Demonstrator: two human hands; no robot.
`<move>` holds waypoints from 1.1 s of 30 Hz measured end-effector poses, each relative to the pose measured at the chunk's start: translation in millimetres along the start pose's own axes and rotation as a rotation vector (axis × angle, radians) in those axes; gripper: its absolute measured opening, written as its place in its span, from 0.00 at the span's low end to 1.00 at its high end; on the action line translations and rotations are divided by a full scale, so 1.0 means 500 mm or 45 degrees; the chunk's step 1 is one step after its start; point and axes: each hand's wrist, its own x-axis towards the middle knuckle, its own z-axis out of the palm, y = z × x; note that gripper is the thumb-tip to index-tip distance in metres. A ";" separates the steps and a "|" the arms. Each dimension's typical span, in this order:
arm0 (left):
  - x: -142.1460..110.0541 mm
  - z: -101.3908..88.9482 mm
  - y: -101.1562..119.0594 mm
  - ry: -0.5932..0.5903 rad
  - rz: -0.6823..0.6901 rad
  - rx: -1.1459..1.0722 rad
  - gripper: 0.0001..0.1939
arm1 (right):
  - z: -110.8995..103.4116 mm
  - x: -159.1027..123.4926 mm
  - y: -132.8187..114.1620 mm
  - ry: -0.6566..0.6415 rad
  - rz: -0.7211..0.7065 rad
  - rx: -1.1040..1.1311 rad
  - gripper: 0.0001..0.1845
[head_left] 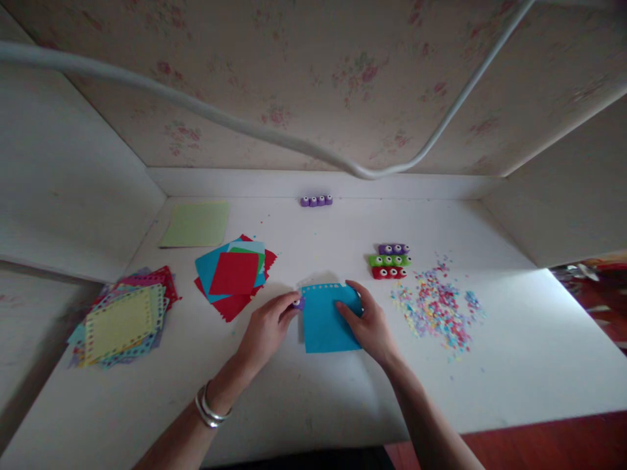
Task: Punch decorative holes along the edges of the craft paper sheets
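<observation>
A blue paper square lies on the white table in front of me, with a row of small holes along its far edge. My left hand pinches a small purple paper punch at the sheet's upper left corner. My right hand rests on the sheet's right side, fingers bent and pressing it down. Silver bangles circle my left wrist.
A pile of red, blue and green paper squares lies at left, a stack of punched sheets further left, a pale green sheet behind. Purple, green and red punches sit at right beside confetti. Another purple punch sits at the back.
</observation>
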 end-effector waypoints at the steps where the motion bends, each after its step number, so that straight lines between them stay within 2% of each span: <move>1: -0.001 0.000 0.001 -0.008 0.027 0.004 0.14 | 0.001 0.000 -0.001 -0.003 -0.010 -0.003 0.31; 5: -0.006 -0.001 0.013 -0.055 0.118 0.074 0.15 | 0.006 -0.005 0.000 -0.007 -0.081 -0.112 0.32; 7: -0.012 -0.001 0.019 -0.032 0.117 0.123 0.18 | 0.008 -0.011 0.006 0.074 -0.257 -0.223 0.35; 10: -0.021 0.000 0.022 0.034 0.101 0.189 0.21 | 0.010 -0.021 0.021 0.225 -0.636 -0.444 0.35; 12: -0.026 0.001 0.023 0.044 0.109 0.221 0.19 | 0.010 -0.026 0.032 0.163 -0.805 -0.600 0.32; 15: -0.029 0.001 0.024 0.041 0.118 0.231 0.15 | 0.012 -0.031 0.046 -0.022 -0.938 -0.767 0.26; 20: -0.029 0.001 0.027 0.059 0.130 0.211 0.12 | 0.017 -0.032 0.051 -0.034 -0.977 -0.852 0.21; 33: -0.019 -0.004 0.023 0.009 0.107 0.164 0.14 | 0.012 -0.025 0.043 -0.080 -0.976 -0.865 0.23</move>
